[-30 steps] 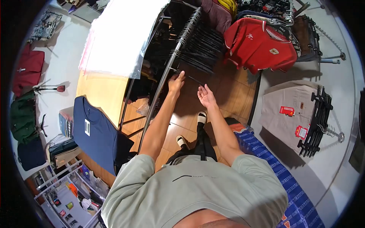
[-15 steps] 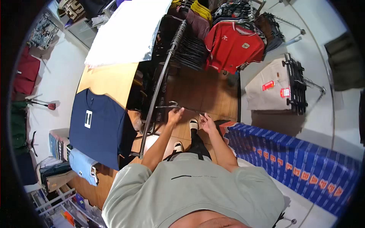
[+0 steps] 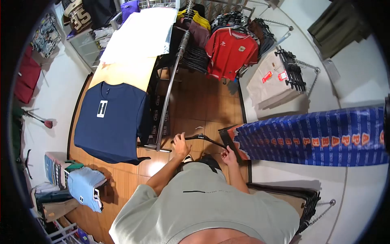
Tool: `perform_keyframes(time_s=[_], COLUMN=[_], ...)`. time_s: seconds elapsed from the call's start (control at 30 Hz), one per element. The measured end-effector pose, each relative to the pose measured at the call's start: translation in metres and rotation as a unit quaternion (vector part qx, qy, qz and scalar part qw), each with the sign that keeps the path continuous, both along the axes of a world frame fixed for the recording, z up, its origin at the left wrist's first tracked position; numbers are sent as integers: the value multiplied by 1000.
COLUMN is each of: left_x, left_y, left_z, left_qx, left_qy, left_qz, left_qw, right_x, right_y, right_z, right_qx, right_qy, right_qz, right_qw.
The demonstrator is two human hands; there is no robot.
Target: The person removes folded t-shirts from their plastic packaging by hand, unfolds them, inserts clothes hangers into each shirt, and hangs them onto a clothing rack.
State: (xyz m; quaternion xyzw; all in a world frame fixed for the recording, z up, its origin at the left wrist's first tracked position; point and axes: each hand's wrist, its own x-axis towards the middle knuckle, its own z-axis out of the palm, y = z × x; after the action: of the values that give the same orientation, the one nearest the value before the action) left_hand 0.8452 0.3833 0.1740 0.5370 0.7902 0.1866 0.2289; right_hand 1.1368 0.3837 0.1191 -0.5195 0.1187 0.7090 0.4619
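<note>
A black hanger point(image 3: 208, 138) with a metal hook spans the space between my hands, in front of my chest. My left hand point(image 3: 180, 145) is closed round its left end. My right hand point(image 3: 229, 156) pinches its right end. Left of my left hand a navy T-shirt point(image 3: 111, 126) with a white label lies spread over the near end of a wooden table point(image 3: 122, 76). Beside the table runs a metal rail point(image 3: 170, 87), with black hangers point(image 3: 193, 61) bunched near its far end.
White plastic-wrapped sheets point(image 3: 140, 34) cover the table's far part. A red jersey point(image 3: 231, 53) and beige trousers point(image 3: 268, 79) hang to the right. A blue patterned wrapped panel point(image 3: 308, 138) juts in near my right hand. Folded light-blue clothing point(image 3: 85, 185) sits at the lower left.
The view has swung, and the table and shirt now lie closer to my hands. The hanger has turned into clear view between both hands, held nearer my body and away from the rail.
</note>
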Motion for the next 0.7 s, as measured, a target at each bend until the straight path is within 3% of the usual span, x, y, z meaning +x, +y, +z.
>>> perform_keyframes(time_s=[0.07, 0.13, 0.2, 0.23, 0.27, 0.33, 0.4, 0.47, 0.5, 0.57, 0.6, 0.63, 0.67, 0.7], left_x=[-2, -3, -8, -9, -9, -9, -11, -14, -15, -18, -21, -26, -30, -33], left_y=[-16, -27, -33, -42, -48, -64, -85, -109, -122, -153, -167, -181, -195, -208], left_z=[5, 0, -10, -9, -9, -7, -6, -4, -3, 7, 10, 10, 11, 12], left_qx=[24, 37, 28, 123, 125, 72, 89, 58, 50, 59, 69, 73, 70, 46], left_qy=[30, 55, -45, 10, 10, -97, -83, -61, -60, -66, -71, -81, -77, -92], left_qz=[-109, -132, -191, -216, -221, -226, -241, -251, -259, -255, -251, -259, -259, -257], left_qw=[993, 989, 980, 968, 967, 967, 963, 964, 963, 963, 963, 960, 960, 961], right_x=[1, 0, -1, -3, -4, -8, -14, -22, -26, -37, -41, -46, -52, -58], right_y=[-17, -32, -44, -50, -58, -76, -96, -118, -132, -153, -168, -187, -204, -215], right_z=[9, 15, 19, 17, 16, 15, 17, 18, 19, 24, 18, 11, 5, -2], right_qx=[-7, 0, 9, 15, 21, 28, 34, 37, 35, 5, 5, 96, 183, 183], right_qy=[-14, -21, -28, -32, -36, -65, -94, -228, -227, -454, -452, -623, -758, -755], right_qz=[21, 25, 29, 35, 41, 45, 49, 93, 92, 231, 230, 275, 303, 304], right_qw=[1000, 999, 999, 999, 998, 997, 994, 969, 969, 860, 862, 726, 548, 552])
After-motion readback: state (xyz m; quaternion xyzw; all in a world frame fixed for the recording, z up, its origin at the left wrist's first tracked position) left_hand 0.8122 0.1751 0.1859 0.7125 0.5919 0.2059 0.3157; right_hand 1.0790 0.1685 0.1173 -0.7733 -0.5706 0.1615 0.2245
